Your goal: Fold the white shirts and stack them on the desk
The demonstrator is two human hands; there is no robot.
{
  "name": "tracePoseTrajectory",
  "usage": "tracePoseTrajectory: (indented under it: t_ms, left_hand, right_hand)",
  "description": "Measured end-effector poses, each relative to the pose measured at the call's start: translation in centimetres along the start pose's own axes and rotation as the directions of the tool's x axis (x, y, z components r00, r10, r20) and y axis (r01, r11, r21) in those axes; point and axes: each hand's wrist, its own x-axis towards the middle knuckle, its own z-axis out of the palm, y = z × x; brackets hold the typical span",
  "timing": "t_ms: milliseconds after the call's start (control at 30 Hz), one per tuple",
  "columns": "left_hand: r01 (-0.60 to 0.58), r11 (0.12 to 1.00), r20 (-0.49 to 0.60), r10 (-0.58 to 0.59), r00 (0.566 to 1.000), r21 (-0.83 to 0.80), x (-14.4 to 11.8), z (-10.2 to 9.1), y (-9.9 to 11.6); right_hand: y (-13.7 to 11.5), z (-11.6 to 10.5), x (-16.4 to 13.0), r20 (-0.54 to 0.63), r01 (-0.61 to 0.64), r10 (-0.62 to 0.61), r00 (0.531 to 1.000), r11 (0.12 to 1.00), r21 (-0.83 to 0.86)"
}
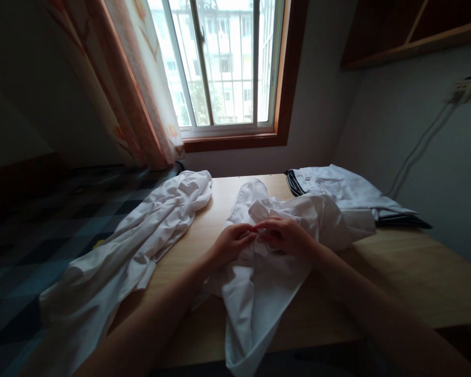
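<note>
A crumpled white garment, which looks like a shirt, lies in front of me, and its lower end hangs over the table's near edge. My left hand is closed in a pinch on its cloth, thumb against fingers. Right beside it, my right hand also pinches the fabric, and the fingertips of both hands meet. What exactly lies between the fingertips is too small to make out. Part of the garment spreads to the right beyond my right hand.
Another white garment lies along the wooden table's left side, over onto a checked bed. Folded white and dark clothes are stacked at the back right. A curtain hangs beside the window. A cable runs down the right wall.
</note>
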Motion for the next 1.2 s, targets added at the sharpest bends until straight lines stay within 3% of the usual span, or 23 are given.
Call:
tracePoseTrajectory:
  t_ms: [200, 467, 700, 1000, 1200]
  left_hand:
    - [-0.003, 1.000, 0.111, 0.004, 0.994, -0.013, 0.0, -0.8, 0.0]
    - [0.000, 0.998, 0.147, 0.009, 0.989, -0.060, -0.3, -1.0, 0.4]
    - [-0.003, 0.995, 0.108, 0.014, 0.994, -0.096, -0.4, -0.9, 0.3]
    - [0.073, 0.974, -0.009, -0.076, 0.997, -0.216, -0.6, -0.8, 0.4]
    - [0.016, 0.980, -0.083, -0.033, 0.996, -0.197, -0.6, -0.4, 0.2]
  right_hand:
    - [-0.3, 0.4, -0.2, 0.032, 0.007, -0.004, 0.999, 0.995, -0.098]
    - [-0.3, 0.8, -0.2, 0.004, -0.007, 0.007, 1.000, 1.000, -0.022]
    - [-0.1, 1.3, -0.4, -0.042, 0.039, -0.041, 0.998, 0.999, -0.030]
    - [-1.3, 1.8, -0.6, -0.119, 0.056, -0.075, 0.990, 0.986, -0.159]
    - [-0.8, 1.9, -0.5, -0.157, 0.022, -0.045, 0.987, 0.989, -0.148]
